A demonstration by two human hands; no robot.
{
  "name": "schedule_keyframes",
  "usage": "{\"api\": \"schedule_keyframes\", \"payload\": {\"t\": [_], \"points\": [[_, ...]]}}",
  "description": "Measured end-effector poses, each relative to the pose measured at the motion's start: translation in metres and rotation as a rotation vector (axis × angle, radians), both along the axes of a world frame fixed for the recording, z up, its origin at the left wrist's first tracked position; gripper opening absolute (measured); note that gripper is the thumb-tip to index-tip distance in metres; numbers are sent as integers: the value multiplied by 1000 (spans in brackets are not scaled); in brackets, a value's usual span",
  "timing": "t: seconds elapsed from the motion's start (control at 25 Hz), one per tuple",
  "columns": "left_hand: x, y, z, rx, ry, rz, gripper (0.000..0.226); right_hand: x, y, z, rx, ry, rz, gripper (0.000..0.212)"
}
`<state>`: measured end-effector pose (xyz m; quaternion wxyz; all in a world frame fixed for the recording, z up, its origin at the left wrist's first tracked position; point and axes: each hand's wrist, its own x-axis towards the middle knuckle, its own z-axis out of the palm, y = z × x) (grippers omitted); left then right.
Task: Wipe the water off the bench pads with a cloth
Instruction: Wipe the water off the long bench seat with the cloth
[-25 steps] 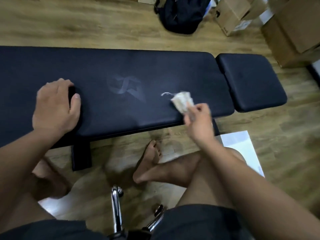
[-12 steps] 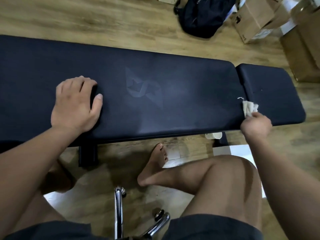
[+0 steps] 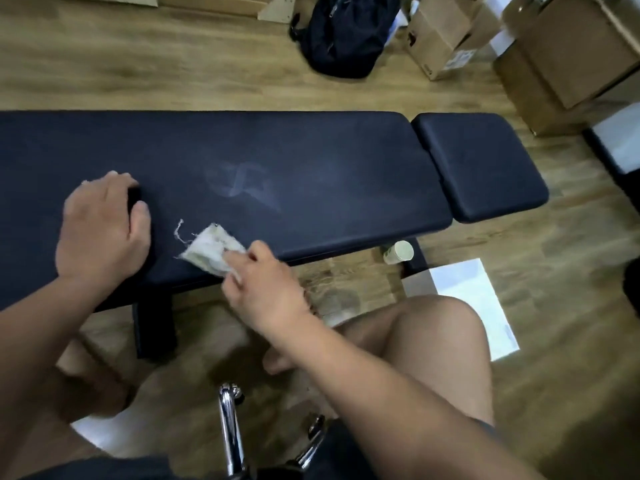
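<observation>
Cloth [image 3: 211, 250] now left, nr logo [image 3: 242, 187]

- A home or storeroom workout corner: a black padded counter [image 3: 277, 168] stands on wood-look flooring [image 3: 138, 71].
- Beyond the counter lie cardboard boxes [image 3: 568, 46] and a black backpack [image 3: 346, 32].

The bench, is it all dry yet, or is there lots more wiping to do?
Not finished, it seems. The right hand presses the cloth on the near edge of the long pad, so wiping is under way, while the left hand rests flat on that pad. Faint smears show around the logo. Whether the small pad is dry, I cannot tell.
</observation>
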<state>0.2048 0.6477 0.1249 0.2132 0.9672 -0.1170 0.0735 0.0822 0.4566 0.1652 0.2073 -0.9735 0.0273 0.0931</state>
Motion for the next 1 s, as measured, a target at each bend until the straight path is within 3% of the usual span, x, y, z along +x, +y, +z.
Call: {"api": "schedule_keyframes", "payload": {"t": [0.16,0.32,0.48,0.6,0.8,0.88,1.0], "points": [[0,-3,4,0,-2,-9,40,7,-152,-5,-135,-182,-409,28],[3,-2,-3,16,-16,-10,42,37,-298,3,-190,-77,-912,41],[8,-1,-9,48,-32,-15,43,71,-340,18,-260,22,-1072,25],[6,0,-10,68,-44,-31,42,101,-258,3,-307,-136,-870,27],[4,-2,-6,67,-27,-17,47,116,3,1,-264,-67,-22,27],[2,-2,-8,45,-64,-11,46,110,37,5,-167,-46,236,27],[5,-2,-8,54,-40,-21,47,113,-60,-8,-181,-252,33,21]]}}
